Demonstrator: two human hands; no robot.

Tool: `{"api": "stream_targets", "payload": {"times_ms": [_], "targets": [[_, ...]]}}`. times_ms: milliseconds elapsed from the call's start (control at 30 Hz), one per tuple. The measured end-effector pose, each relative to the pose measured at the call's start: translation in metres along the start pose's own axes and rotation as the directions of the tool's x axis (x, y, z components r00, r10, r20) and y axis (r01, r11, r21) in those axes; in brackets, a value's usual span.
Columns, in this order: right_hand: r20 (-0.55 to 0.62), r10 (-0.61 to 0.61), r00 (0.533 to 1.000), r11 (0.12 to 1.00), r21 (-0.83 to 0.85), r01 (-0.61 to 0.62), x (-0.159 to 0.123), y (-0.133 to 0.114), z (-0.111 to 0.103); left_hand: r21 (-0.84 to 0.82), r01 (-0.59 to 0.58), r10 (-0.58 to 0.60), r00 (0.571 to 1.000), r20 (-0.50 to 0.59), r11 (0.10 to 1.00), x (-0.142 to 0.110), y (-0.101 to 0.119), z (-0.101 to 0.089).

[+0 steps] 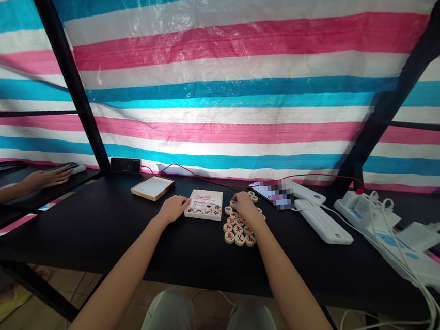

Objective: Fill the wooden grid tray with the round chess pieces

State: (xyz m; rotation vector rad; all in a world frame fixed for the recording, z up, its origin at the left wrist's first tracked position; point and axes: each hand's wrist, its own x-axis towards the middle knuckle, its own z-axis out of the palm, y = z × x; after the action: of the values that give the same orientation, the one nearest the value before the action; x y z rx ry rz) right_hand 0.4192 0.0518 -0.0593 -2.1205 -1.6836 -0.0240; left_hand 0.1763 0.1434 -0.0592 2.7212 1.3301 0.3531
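Note:
My left hand rests at the left edge of a shallow white box, with its fingers closed against the side. Black-marked Chinese chess pieces lie in the box's near part, and a paper with red print shows behind them. My right hand is over a cluster of round Chinese chess pieces on the black table, its fingertips bent down on a piece at the cluster's far left. Nearer pieces carry red characters and lie in rough rows. My right hand and wrist hide part of the cluster.
An open box lid lies at the back left, near a propped phone. Right of the pieces are another phone, white power banks and a cabled power strip. Another person's hand is at far left.

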Motion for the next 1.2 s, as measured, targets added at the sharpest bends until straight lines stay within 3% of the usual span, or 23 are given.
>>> {"api": "stream_targets", "payload": {"times_ms": [167,300,533,700,1033,1200], "targets": [[-0.033,0.005,0.999,0.999,0.037,-0.004,0.001,-0.003,-0.003,0.002,0.003,-0.003,1.0,-0.002,1.0,0.0,0.0,0.0],[-0.171,0.02,0.985,0.989,0.148,0.006,0.001,-0.013,-0.009,-0.004,-0.003,0.003,1.0,-0.006,1.0,-0.001,0.001,-0.001],[-0.189,-0.162,0.969,0.906,0.362,0.222,-0.003,-0.036,-0.008,-0.012,-0.011,0.011,1.0,0.0,1.0,0.0,-0.001,0.0],[-0.255,-0.19,0.948,0.839,0.459,0.292,-0.004,-0.044,-0.007,0.002,-0.006,0.006,1.0,-0.006,1.0,0.001,-0.001,0.0],[-0.174,-0.305,0.936,0.74,0.575,0.348,-0.005,-0.051,0.007,0.009,0.002,-0.002,1.0,-0.002,1.0,0.001,-0.001,0.001],[-0.137,-0.291,0.947,0.725,0.614,0.311,-0.006,-0.054,0.004,0.019,-0.006,0.006,1.0,-0.008,1.0,0.001,-0.001,0.001]]}}
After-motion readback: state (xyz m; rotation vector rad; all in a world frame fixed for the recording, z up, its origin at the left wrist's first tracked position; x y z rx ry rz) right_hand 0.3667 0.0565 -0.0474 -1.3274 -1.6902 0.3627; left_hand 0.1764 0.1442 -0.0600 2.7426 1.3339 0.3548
